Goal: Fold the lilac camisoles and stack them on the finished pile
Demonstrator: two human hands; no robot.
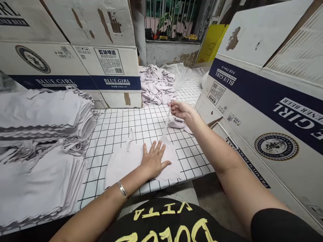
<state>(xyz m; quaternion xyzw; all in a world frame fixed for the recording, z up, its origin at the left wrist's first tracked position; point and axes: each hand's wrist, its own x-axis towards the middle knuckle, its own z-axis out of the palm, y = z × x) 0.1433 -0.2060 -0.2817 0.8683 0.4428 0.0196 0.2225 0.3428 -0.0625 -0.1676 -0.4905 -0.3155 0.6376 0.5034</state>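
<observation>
Pinching thin pale strap [168, 117] near its upper end with right hand [180, 109], closing those fingers on it. Holding it up off the table in a near-straight line, down to the upper edge of pale garment [123, 164]. Resting left hand [154, 161] palm down on the garment, spreading fingers open over the fabric, fingertips near strap's lower end. Having garment laid flat on black-gridded white tablecloth [108, 122], right at the near table edge, in front of the body. Having second strap [130, 139] lying loose at garment's upper left, reaching onto the grid. Wearing silver bracelet [122, 189] on left wrist, plus black shirt [161, 220] with yellow lettering.

Working just short of crumpled pale fabric [176, 123], partly hidden behind right wrist; not telling from here whether one piece or several. Working between left carton [83, 67] and tilted right carton [264, 101], each with BLUE GIRL print. Having rear stack [37, 107] and front stack [32, 188] of similar pale pieces on the left. Facing heaped pale fabric [156, 84] beside left carton, clear plastic [180, 72] next to it, barred window [171, 20] beyond and yellow box [210, 43] right of that
</observation>
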